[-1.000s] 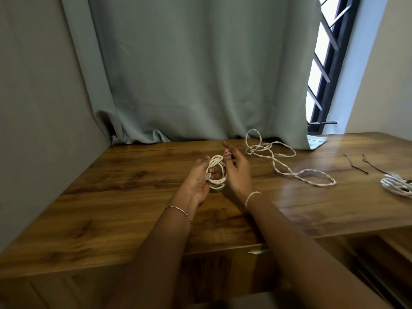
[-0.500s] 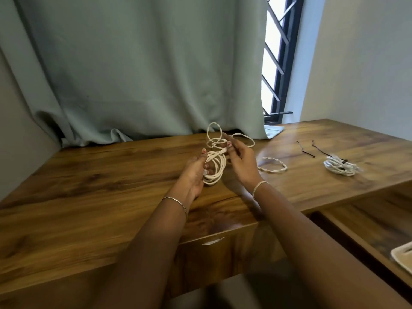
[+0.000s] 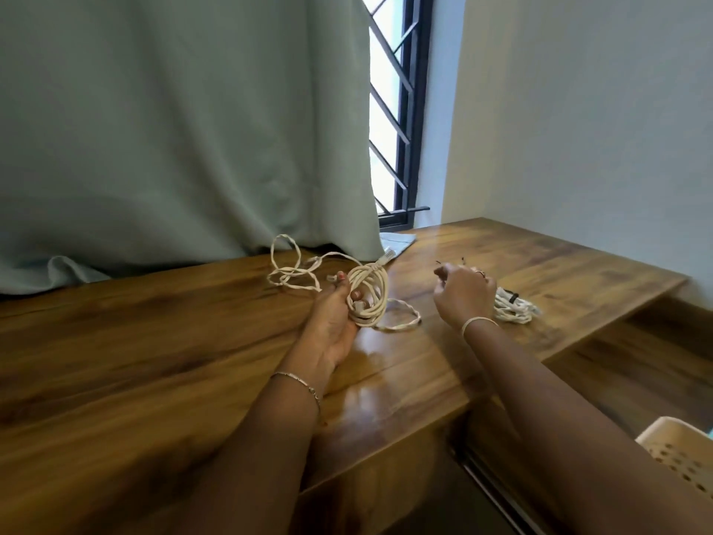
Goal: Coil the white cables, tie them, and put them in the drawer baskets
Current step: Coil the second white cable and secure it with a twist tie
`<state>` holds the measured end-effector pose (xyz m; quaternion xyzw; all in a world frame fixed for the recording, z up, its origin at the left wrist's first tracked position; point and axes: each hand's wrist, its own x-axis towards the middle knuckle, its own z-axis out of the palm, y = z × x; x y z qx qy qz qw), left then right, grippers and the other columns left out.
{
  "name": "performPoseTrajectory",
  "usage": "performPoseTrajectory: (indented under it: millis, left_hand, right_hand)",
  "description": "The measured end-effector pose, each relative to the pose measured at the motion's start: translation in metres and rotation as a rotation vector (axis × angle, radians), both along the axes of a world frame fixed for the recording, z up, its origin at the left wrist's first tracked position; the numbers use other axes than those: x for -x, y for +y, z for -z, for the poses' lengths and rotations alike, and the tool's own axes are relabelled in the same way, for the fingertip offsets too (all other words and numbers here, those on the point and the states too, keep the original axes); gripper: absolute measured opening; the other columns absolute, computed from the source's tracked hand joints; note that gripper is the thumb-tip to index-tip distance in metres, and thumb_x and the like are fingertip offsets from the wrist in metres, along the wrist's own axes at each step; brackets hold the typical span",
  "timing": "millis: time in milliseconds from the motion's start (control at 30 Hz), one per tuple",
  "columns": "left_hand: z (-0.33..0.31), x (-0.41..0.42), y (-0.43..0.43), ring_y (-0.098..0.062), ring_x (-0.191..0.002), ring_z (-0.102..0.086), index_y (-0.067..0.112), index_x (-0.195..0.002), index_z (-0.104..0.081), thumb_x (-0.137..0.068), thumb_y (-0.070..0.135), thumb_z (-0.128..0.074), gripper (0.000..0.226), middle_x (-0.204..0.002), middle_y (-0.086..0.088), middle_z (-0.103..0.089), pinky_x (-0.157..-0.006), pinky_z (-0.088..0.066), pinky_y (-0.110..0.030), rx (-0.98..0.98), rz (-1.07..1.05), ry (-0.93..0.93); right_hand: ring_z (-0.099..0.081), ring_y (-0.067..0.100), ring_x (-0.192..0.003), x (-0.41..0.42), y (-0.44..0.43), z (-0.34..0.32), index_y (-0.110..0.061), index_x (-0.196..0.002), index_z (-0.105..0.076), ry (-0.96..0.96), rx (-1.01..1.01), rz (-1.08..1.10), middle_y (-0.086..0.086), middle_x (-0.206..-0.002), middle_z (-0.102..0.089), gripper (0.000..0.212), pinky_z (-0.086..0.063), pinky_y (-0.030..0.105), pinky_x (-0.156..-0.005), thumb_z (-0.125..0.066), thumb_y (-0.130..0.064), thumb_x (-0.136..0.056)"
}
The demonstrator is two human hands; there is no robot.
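My left hand [image 3: 335, 314] grips a coiled white cable [image 3: 372, 293] just above the wooden table [image 3: 154, 361], with its plug end poking up toward the curtain. A loose twisted part of a white cable [image 3: 287, 274] trails on the table behind the coil, and another loop [image 3: 403, 322] lies to its right. My right hand [image 3: 463, 293] is apart from the coil, fingers curled over two thin black ties [image 3: 462, 259]; its grasp is hidden. Just right of that hand lies a second white coil [image 3: 515, 308], bound with a black tie.
A cream perforated basket [image 3: 683, 453] shows at the lower right, beside the open drawer rail [image 3: 497, 492]. A grey-green curtain [image 3: 173, 129] hangs along the table's back edge, a barred window [image 3: 401, 110] to its right. A lower wooden ledge [image 3: 636, 349] is on the right.
My right hand has let go of the coil and moved right to the black ties. My left hand keeps the coil. The view has swung right, showing the basket.
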<state>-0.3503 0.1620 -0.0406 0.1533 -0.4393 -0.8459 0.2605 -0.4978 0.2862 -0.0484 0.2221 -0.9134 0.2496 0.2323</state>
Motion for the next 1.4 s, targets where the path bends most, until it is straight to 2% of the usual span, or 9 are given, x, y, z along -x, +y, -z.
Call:
performPoseTrajectory:
  millis: [200,300,367,533,700,900,1067,1200,1400]
  left_hand:
    - [-0.002,0.006,-0.006,-0.021,-0.083,-0.067,-0.007,-0.131,-0.050,-0.104,0.025,-0.034,0.045,-0.096,-0.014,-0.069,-0.092,-0.052,-0.046,-0.041,0.050,0.054]
    - [-0.002,0.008,-0.006,-0.012,-0.063,-0.068,-0.003,-0.122,-0.055,-0.104,0.024,-0.034,0.039,-0.072,-0.006,-0.070,-0.072,-0.058,-0.033,-0.015,0.080,0.047]
    - [0.000,0.008,-0.005,-0.009,-0.052,-0.065,0.000,-0.108,-0.059,-0.104,0.023,-0.033,0.034,-0.058,0.000,-0.066,-0.075,-0.056,-0.036,-0.034,0.100,0.043]
    - [0.002,0.009,-0.008,-0.014,-0.059,-0.067,0.004,-0.096,-0.063,-0.104,0.021,-0.035,0.034,-0.063,-0.004,-0.068,-0.098,-0.046,-0.051,-0.121,0.090,0.072]
    - [0.001,0.008,-0.013,-0.022,-0.076,-0.063,0.001,-0.102,-0.062,-0.102,0.024,-0.037,0.034,-0.082,-0.010,-0.065,-0.073,-0.056,-0.049,-0.156,0.083,0.076]
    - [-0.002,0.005,-0.017,-0.017,-0.056,-0.063,0.005,-0.098,-0.058,-0.104,0.027,-0.035,0.032,-0.053,0.001,-0.061,-0.079,-0.054,-0.056,-0.190,0.067,0.079]
    - [0.000,0.002,-0.024,-0.014,-0.053,-0.064,0.003,-0.101,-0.060,-0.104,0.029,-0.033,0.037,-0.052,0.001,-0.062,-0.103,-0.039,-0.061,-0.198,0.073,0.097]
    - [0.000,-0.006,-0.030,-0.011,-0.047,-0.063,0.006,-0.093,-0.060,-0.105,0.024,-0.034,0.034,-0.051,0.001,-0.063,-0.092,-0.046,-0.048,-0.196,-0.014,0.107]
    - [0.006,-0.016,-0.040,-0.017,-0.068,-0.063,0.009,-0.101,-0.062,-0.105,0.028,-0.033,0.035,-0.080,-0.004,-0.065,-0.069,-0.053,-0.035,-0.206,-0.105,0.119]
  right_hand:
    - [-0.051,0.024,-0.120,0.040,-0.017,0.008,-0.020,-0.122,-0.058,-0.032,-0.369,0.080,0.005,-0.124,-0.061,0.032,-0.034,0.039,-0.099,-0.046,-0.026,-0.093]
    - [-0.049,0.025,-0.123,0.050,-0.032,0.013,-0.019,-0.122,-0.056,-0.086,-0.371,0.082,0.007,-0.129,-0.058,0.032,-0.031,0.041,-0.102,-0.040,-0.030,-0.096]
    - [-0.047,0.027,-0.125,0.054,-0.038,0.016,-0.017,-0.124,-0.056,-0.117,-0.363,0.108,0.009,-0.130,-0.057,0.036,-0.030,0.042,-0.104,-0.036,-0.034,-0.099]
    - [-0.051,0.028,-0.122,0.057,-0.041,0.015,-0.013,-0.121,-0.058,-0.126,-0.346,0.156,0.010,-0.126,-0.061,0.036,-0.032,0.041,-0.102,-0.034,-0.029,-0.101]
    - [-0.062,0.025,-0.106,0.054,-0.041,0.012,-0.014,-0.108,-0.064,0.042,-0.327,0.150,0.007,-0.110,-0.068,0.027,-0.041,0.036,-0.094,-0.043,-0.006,-0.093]
    - [-0.064,0.033,-0.097,0.049,-0.037,0.000,-0.005,-0.105,-0.064,0.084,-0.335,0.077,0.016,-0.106,-0.066,0.025,-0.051,0.036,-0.080,-0.046,0.003,-0.089]
    - [-0.063,0.027,-0.092,0.039,-0.035,-0.011,-0.011,-0.096,-0.068,-0.038,-0.192,0.041,0.011,-0.099,-0.068,0.016,-0.052,0.032,-0.076,-0.063,-0.004,-0.083]
    - [-0.064,0.021,-0.082,0.025,-0.036,-0.028,-0.016,-0.085,-0.072,-0.107,-0.022,-0.048,0.005,-0.087,-0.071,0.013,-0.054,0.029,-0.071,-0.073,-0.012,-0.073]
    - [-0.059,0.012,-0.076,-0.012,-0.047,-0.057,-0.016,-0.083,-0.075,-0.098,0.132,-0.227,-0.001,-0.081,-0.069,0.010,-0.042,0.022,-0.068,-0.074,-0.019,-0.074]
